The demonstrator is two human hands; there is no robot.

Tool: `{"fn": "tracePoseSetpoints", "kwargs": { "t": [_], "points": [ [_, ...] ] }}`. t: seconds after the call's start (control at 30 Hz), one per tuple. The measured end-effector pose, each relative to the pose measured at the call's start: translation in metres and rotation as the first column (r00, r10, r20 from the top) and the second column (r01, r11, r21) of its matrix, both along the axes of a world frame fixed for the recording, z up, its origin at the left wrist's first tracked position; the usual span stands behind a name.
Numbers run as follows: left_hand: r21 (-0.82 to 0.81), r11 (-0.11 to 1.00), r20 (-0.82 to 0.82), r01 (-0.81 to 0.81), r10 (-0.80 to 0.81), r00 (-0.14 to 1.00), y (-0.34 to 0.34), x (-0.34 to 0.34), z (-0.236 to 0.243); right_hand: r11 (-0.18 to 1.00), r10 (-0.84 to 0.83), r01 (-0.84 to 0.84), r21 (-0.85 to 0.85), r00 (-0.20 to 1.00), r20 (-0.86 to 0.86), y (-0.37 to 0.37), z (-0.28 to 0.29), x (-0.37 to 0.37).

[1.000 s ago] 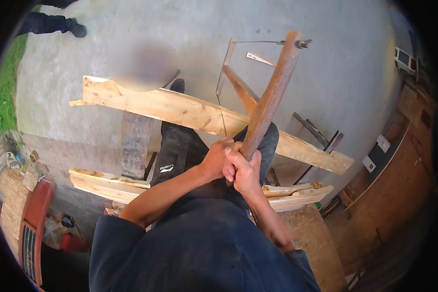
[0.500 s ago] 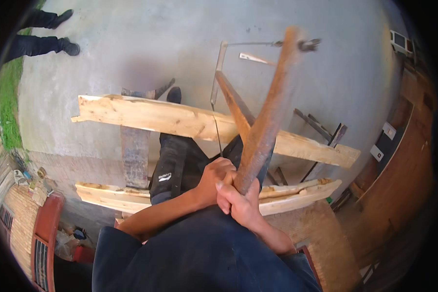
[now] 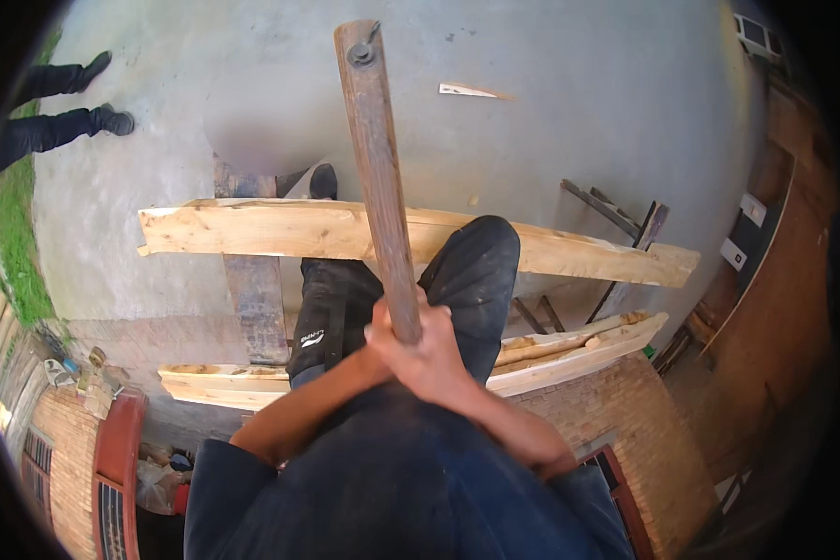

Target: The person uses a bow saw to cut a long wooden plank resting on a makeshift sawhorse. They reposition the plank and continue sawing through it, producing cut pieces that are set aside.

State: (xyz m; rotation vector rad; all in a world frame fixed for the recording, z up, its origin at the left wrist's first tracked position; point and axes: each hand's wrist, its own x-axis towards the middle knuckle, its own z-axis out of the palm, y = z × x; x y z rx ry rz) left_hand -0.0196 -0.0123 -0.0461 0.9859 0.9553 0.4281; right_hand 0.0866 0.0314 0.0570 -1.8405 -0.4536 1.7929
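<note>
1. Both hands are clenching the lower end of a long wooden handle (image 3: pixel 380 177), which is pointing up and away from the person, leaning slightly to the left.
2. The right hand (image 3: pixel 436 359) is wrapping around the handle from the front, its fingers closed tight on the wood.
3. The left hand (image 3: pixel 381 341) is gripping the handle just beside the right one, touching it; most of it is hiding behind the right hand.
4. A metal bolt (image 3: pixel 361 51) is sitting at the far end of the handle.
5. The handle is crossing in front of the upper plank (image 3: pixel 252 229), a pale rough board lying level across a dark support (image 3: pixel 255 303).
6. A lower plank (image 3: pixel 569 347) is lying nearer the person, partly hidden by the dark trousers (image 3: pixel 476 280).
7. A black boot (image 3: pixel 323 179) is showing just above the upper plank, to the left of the handle.
8. The concrete floor (image 3: pixel 579 140) is stretching out behind, with a small wood offcut (image 3: pixel 467 91) lying on it.
9. Another person's legs and shoes (image 3: pixel 61 121) are showing at the far left edge, well apart from the planks.
</note>
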Motion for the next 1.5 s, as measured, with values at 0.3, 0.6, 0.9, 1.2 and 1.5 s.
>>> {"fn": "tracePoseSetpoints", "kwargs": {
  "t": [0.3,0.6,0.9,1.2,1.5],
  "points": [
    [-0.081,0.997,-0.004,-0.014,0.013,1.000,-0.007,-0.017,-0.001,0.981,0.032,-0.064,0.183,0.984,0.176,0.004,0.009,-0.013],
    [-0.156,0.987,-0.023,-0.036,0.033,0.999,-0.034,-0.031,-0.020,0.973,-0.227,0.232,0.012,0.961,-0.158,-0.008,0.009,-0.009],
    [-0.031,0.935,0.001,0.353,-0.353,0.936,0.045,-0.024,0.059,0.916,0.104,-0.217,0.336,0.940,0.324,-0.006,0.009,0.011],
    [-0.474,0.874,0.155,0.110,-0.039,0.987,0.118,-0.001,0.113,0.737,0.301,-0.412,0.535,0.910,0.286,-0.015,-0.005,0.058],
    [-0.470,0.882,0.037,-0.034,0.058,0.998,0.087,0.012,0.112,0.589,0.791,-0.682,-0.434,0.375,0.484,-0.131,-0.264,0.326]
  ]
}}
